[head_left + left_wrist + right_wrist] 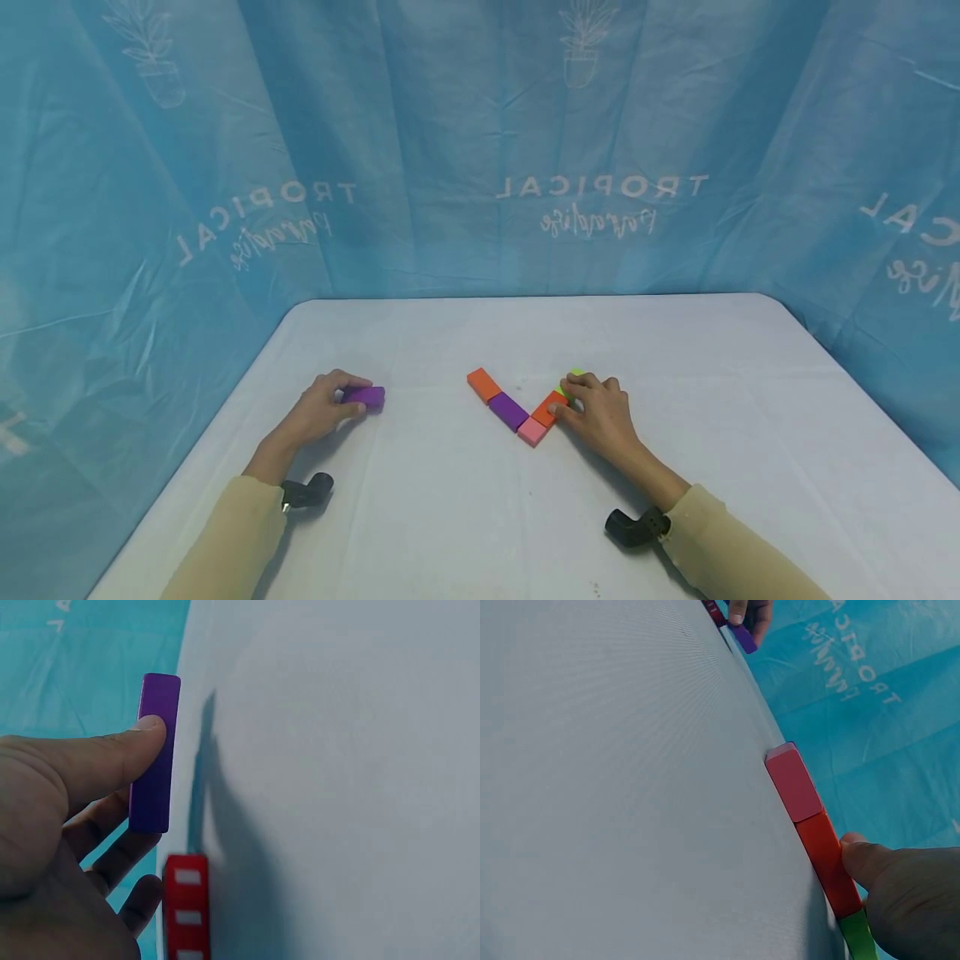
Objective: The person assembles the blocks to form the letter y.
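At the left of the table, my left hand (322, 408) pinches a purple block (365, 398) between thumb and fingers; the left wrist view shows the thumb across this purple block (156, 780). My right hand (600, 412) is at the right arm of a V-shaped row, its bent fingers around a green block (576, 372), partly hidden. Its thumb touches the red-orange block (548, 410) adjoining it, also in the right wrist view (826, 862). A pink block (532, 432) forms the V's point. Its left arm has a purple block (508, 411) and an orange block (483, 385).
A red piece with white rectangles (187, 907) lies near the left hand, hidden in the head view. White cloth covers the table (435, 500). A blue printed curtain (480, 150) hangs behind and at both sides. Each wrist wears a black camera mount (637, 529).
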Motion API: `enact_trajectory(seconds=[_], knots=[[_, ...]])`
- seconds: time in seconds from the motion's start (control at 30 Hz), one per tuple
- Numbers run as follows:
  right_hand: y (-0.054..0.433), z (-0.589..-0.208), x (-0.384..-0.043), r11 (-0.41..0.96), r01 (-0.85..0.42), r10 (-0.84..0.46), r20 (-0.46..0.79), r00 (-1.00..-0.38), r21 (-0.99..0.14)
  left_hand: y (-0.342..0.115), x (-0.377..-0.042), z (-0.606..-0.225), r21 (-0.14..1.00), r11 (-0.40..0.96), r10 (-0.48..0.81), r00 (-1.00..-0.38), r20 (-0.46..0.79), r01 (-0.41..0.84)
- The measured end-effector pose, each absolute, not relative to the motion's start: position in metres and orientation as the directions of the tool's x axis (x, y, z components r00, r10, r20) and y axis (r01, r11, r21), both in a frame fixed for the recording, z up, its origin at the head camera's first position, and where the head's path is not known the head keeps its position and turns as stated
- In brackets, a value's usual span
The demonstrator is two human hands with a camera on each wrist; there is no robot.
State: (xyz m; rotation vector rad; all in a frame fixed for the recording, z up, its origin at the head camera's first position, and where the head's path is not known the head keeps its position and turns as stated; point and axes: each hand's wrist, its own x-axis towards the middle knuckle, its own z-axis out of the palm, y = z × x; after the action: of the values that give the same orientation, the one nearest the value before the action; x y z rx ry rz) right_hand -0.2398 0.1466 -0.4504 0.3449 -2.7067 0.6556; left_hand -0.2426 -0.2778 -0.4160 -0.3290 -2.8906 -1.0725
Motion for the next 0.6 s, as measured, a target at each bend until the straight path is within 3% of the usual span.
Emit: enact_trajectory(seconds=[0.17,0.6], knots=[[0.146,-0.45,-0.239,0.86,-0.311,-0.153,0.376,-0.914,-0.405,-0.27,-0.24,-0.41,0.672,0.709,0.187,-0.975,0.117,0.216],[0.146,-0.451,-0.239,0.861,-0.3,-0.147,0.364,-0.92,-0.411,-0.239,-0.223,-0.397,0.783,0.621,0.12,-0.992,-0.045,0.04]])
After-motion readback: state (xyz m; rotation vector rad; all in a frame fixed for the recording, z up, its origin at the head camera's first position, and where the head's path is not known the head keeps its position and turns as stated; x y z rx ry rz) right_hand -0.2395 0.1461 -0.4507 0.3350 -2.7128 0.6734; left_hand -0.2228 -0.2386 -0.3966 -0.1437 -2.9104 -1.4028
